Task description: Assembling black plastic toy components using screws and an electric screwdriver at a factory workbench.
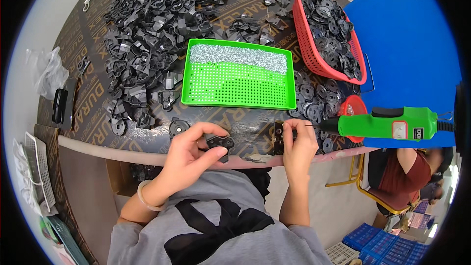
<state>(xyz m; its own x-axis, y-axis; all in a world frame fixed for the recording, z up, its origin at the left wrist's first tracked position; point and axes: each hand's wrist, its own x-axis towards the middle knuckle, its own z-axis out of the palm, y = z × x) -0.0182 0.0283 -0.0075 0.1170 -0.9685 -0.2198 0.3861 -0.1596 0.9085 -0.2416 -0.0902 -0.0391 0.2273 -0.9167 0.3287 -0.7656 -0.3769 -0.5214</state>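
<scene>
My left hand (191, 154) is closed on a small black plastic part (223, 146), held just above the table's near edge. To its right, my right hand (299, 142) has thumb and fingers pinched together beside a narrow dark block (278, 137) at the edge; what they hold, if anything, is too small to make out. A green electric screwdriver (387, 123) lies on its side at the right, its thin bit pointing at my right fingertips. Close to my left hand, a black round-ended part (178, 126) rests on the table.
A green perforated tray (206, 86) holds many silvery screws (240, 56) along its far side. Black parts (147, 34) are heaped at the far left. Loose black discs (314, 95) lie near a red basket (304, 44) full of them and a small red bowl (355, 103). Another person (405, 172) sits at right.
</scene>
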